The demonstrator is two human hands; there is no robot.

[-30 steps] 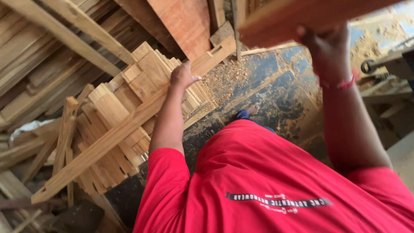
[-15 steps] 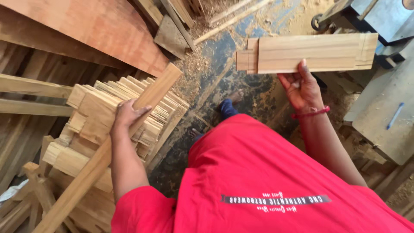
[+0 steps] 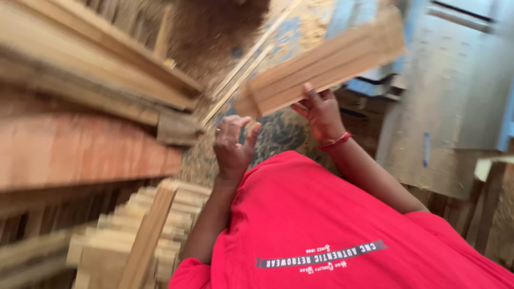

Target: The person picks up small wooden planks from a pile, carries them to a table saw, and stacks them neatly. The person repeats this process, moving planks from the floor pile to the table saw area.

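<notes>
A bundle of pale wooden slats (image 3: 326, 67) is held up from beneath by the right hand (image 3: 320, 111), fingers clamped on its lower edge, above the sawdust-strewn floor (image 3: 278, 134). The left hand (image 3: 233, 144) hangs empty, fingers apart. A second supporting grip would likely steady the flat, straight-cut load.

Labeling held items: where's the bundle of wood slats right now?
Head view, upper centre-right: the bundle of wood slats is held up by the right hand, tilted above the sawdust floor, with the empty left hand just below-left.

Woodworking shop, stacked planks (image 3: 91, 128), sawdust floor (image 3: 278, 134)
</notes>
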